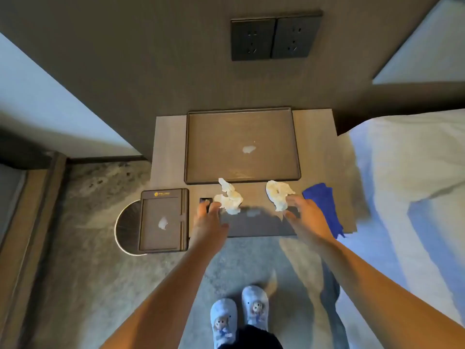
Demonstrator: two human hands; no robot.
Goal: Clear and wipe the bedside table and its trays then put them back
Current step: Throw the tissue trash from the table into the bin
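Observation:
A large dark tray lies on the bedside table with a small white tissue scrap in it. A smaller dark tray sits at the table's left front corner and holds another scrap. Two crumpled white tissues lie in front of the large tray. My left hand is open, its fingertips at the left tissue. My right hand is open with spread fingers touching the right tissue. A blue cloth lies at the table's right front corner, beside my right hand.
A dark flat panel lies at the table's front edge between my hands, with a small black item by my left fingers. A round bin stands on the floor under the small tray. White bedding borders the table's right side. Wall sockets are above.

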